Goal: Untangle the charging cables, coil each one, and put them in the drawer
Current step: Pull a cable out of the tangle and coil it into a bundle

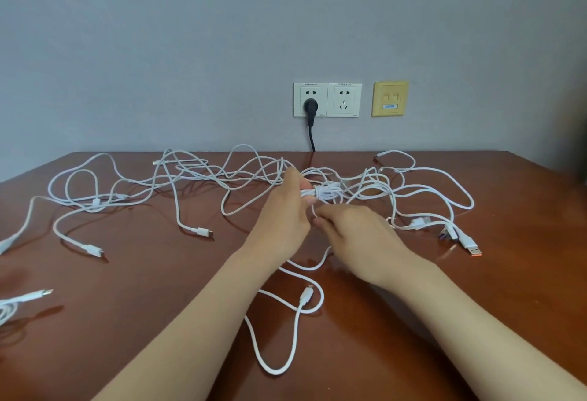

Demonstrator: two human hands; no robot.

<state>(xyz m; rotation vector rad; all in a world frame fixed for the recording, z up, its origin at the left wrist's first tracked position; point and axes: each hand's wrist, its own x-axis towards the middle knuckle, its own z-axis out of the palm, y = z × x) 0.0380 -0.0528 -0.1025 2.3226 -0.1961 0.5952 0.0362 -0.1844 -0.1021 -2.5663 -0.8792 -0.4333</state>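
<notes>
Head view gives us, in the middle, a small bundle (324, 194) of white cable, wound in tight turns and held over the table (158, 305). Our left hand (286, 210) comes to it from the lower left on a long, nearly straight forearm, with the back of the hand toward us. Its fingers and thumb are curled round the left end of the bundle and grip it. Our right hand (352, 235) reaches in from the lower right, palm down, just under and beside the left one. Its fingertips are bent together on a thin strand (313, 210) that hangs from the bundle, and we judge that they pinch it. Around the hands the other charging cables (241, 175) lie in one loose white tangle, which spreads over the far half of the table from left to right, with many loops crossing each other. Several connectors lie free at the edges, among them an orange-tipped plug (470, 246) on the right. Nearer to us one loose cable (279, 365) makes a wide loop between our forearms. At the left edge we see part of a coiled cable (8, 307). Behind the table, on the grey wall (190, 35), are a double socket (327, 100) with a black plug (310, 105) in it, and a yellow plate (390, 98) beside.
</notes>
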